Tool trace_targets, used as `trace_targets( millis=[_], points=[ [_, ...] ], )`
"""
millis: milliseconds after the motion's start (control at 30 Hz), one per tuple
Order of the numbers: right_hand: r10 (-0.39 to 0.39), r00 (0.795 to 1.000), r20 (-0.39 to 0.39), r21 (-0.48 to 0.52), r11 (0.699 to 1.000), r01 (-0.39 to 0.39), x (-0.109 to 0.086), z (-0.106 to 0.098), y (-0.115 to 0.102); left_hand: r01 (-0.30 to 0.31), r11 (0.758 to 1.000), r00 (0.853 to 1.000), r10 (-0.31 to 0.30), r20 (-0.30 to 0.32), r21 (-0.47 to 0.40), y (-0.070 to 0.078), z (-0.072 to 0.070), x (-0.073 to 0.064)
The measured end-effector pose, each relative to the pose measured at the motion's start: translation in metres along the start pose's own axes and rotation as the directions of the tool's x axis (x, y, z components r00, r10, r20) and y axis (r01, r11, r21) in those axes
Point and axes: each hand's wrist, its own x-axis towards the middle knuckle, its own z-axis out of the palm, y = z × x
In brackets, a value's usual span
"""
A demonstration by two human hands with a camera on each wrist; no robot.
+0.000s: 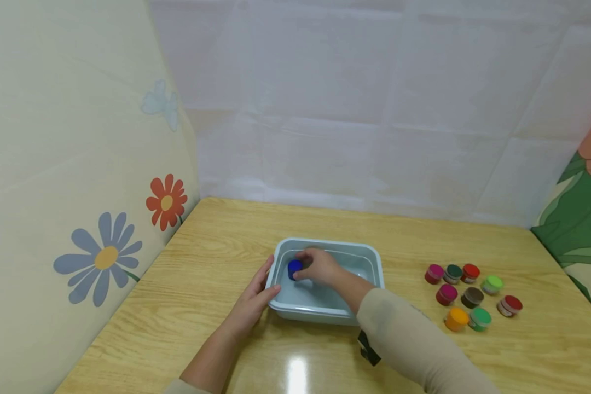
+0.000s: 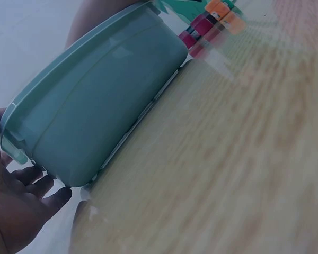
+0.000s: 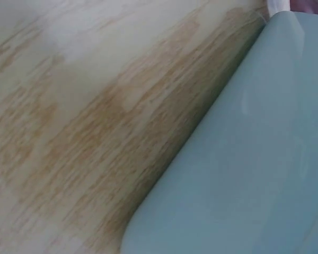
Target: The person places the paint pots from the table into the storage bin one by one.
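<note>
A light blue-green plastic basin stands on the wooden table. Inside it, near the left end, is a small blue paint jar. My right hand reaches over the front rim and grips this jar between thumb and fingers from its right side. At the basin's left end, my left hand holds the rim, with the thumb over the edge and the fingers along the outer wall. The left wrist view shows those fingers touching the outside of the basin. In the right wrist view only the basin's wall and table appear; the right hand is out of sight.
Several small paint jars with coloured lids stand grouped to the right of the basin, among them an orange one, a brown one and a light green one. White cloth hangs behind the table. Flower-printed cloth borders the left.
</note>
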Motion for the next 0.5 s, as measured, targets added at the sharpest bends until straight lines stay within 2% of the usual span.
trace_targets(
  millis=[267, 500],
  points=[
    [0.025, 1.0, -0.001, 0.051, 0.998, -0.025, -0.008, -0.014, -0.004, 0.011, 1.0, 1.0, -0.011, -0.005, 0.001, 0.001, 0.001, 0.0],
    [-0.015, 1.0, -0.013, 0.127, 0.992, 0.016, -0.023, -0.034, -0.005, 0.028, 1.0, 0.999, -0.028, -0.018, 0.001, 0.002, 0.0, 0.0]
  ],
)
